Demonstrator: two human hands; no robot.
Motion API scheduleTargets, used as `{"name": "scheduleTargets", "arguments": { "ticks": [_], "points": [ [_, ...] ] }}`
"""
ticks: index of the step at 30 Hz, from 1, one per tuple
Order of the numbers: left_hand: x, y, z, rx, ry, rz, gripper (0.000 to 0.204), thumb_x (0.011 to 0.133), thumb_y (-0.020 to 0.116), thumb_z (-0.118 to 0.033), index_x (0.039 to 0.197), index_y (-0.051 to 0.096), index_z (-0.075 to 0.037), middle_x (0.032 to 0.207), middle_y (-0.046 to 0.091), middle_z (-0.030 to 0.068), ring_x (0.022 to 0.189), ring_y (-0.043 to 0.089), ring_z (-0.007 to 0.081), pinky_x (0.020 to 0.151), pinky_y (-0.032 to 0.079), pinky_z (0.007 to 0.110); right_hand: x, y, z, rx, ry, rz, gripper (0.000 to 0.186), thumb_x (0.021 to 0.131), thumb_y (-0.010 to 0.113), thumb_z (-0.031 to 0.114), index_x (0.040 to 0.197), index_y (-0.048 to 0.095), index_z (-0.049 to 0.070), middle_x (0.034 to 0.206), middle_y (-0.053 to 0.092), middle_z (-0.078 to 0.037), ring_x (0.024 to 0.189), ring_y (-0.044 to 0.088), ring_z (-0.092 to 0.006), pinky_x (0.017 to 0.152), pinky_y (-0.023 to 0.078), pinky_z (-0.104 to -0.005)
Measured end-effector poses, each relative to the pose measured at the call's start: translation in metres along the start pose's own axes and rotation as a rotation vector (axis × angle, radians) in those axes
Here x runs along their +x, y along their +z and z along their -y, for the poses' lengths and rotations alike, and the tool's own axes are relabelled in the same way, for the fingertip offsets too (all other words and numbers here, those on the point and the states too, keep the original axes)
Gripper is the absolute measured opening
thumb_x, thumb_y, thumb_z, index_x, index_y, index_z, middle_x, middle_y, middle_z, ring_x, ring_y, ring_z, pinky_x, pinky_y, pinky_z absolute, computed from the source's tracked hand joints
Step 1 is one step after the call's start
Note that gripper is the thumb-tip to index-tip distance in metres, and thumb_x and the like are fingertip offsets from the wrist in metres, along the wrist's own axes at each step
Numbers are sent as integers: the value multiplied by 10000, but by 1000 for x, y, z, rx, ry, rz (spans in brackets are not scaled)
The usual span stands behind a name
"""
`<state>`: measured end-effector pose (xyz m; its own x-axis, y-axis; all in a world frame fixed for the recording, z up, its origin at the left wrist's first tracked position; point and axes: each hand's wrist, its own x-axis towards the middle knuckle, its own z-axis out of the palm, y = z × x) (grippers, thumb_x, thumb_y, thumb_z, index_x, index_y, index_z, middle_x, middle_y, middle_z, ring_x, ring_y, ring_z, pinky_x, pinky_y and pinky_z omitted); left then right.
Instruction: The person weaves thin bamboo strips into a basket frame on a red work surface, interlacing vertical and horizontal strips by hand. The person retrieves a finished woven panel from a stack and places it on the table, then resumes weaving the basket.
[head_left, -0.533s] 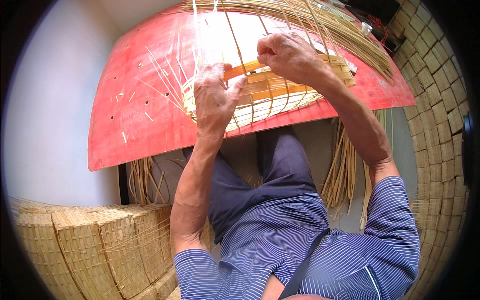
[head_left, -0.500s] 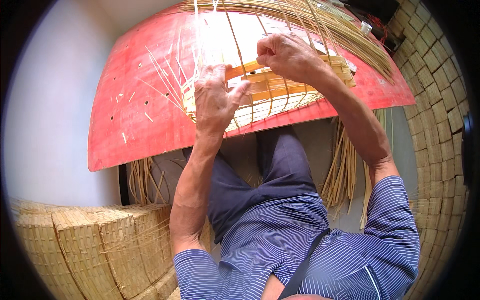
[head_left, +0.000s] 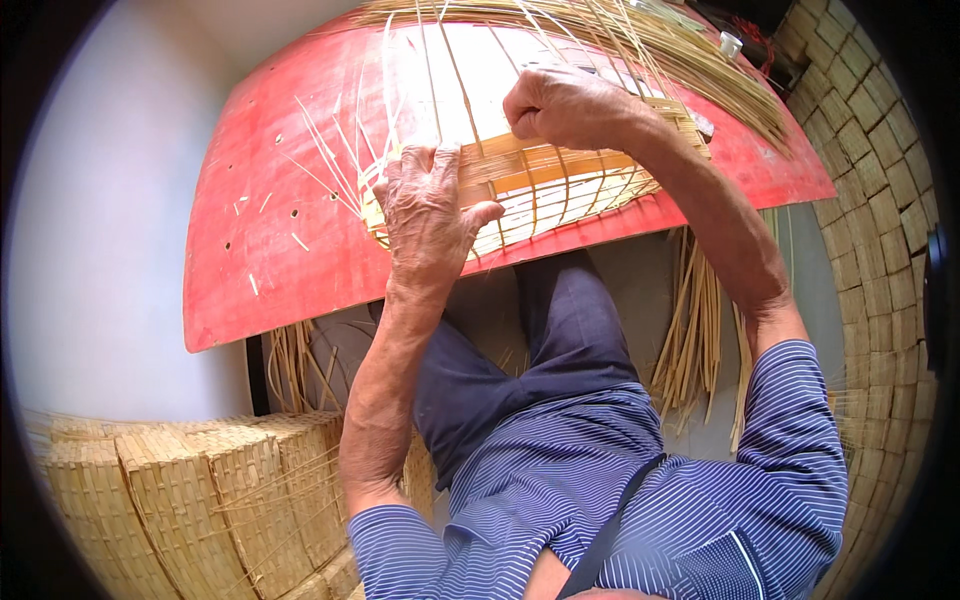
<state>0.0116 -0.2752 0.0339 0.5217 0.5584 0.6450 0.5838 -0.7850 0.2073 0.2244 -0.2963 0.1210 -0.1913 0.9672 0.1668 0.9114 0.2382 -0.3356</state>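
A half-woven bamboo basket [head_left: 540, 170] lies near the front edge of the red table, with upright splints standing out from its far side. Across its left end rests my left hand [head_left: 425, 205], fingers stretched over the weave and thumb held apart. My right hand [head_left: 572, 108] is closed in a fist just above the upper edge of the woven band. Its fingers curl out of sight, so what they hold, if anything, is hidden. Thin pale splints [head_left: 335, 150] fan out from the basket's left end.
The red table [head_left: 260, 200] has small holes and scattered splint scraps. A bundle of long bamboo splints [head_left: 690, 75] lies at the back right beside a white cup [head_left: 730, 45]. Stacked woven bamboo pieces [head_left: 200, 490] stand at lower left, and more woven pieces [head_left: 870, 200] line the right.
My left hand has settled flatter across the basket's left end, its fingers lower. The right hand has shifted slightly left, its fist turned. The basket's upright splints lean a little differently.
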Motion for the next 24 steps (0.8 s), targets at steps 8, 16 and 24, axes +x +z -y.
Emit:
{"name": "scheduleTargets", "arguments": {
  "ticks": [8, 16, 24],
  "points": [
    [-3, -1, -2, 27, 14, -12, 758, 621, 881, -363, 1248, 583, -58, 1154, 562, 121, 1088, 532, 298, 913, 373, 454, -16, 3, 5, -131, -144, -283, 155, 836, 588, 95, 727, 647, 1, 660, 593, -233, 636, 616, -391, 628, 478, -480],
    [18, -54, 60, -562, -455, -154, 318, 977, 586, -105, 1276, 588, 3, 1054, 660, 77, 767, 576, 128, 706, 516, 290, -25, -31, 7, 81, 14, -450, 131, 881, 636, 99, 866, 685, -21, 709, 650, -162, 645, 643, -255, 639, 499, -394],
    [43, -74, 109, -789, -600, -1, 279, 976, 527, -49, 1238, 593, 20, 1044, 676, 65, 692, 563, 73, 635, 497, 260, -14, -25, 7, -56, 133, -281, 242, 877, 701, 238, 860, 713, -3, 694, 638, -178, 687, 646, -297, 696, 485, -447]
  ]
}}
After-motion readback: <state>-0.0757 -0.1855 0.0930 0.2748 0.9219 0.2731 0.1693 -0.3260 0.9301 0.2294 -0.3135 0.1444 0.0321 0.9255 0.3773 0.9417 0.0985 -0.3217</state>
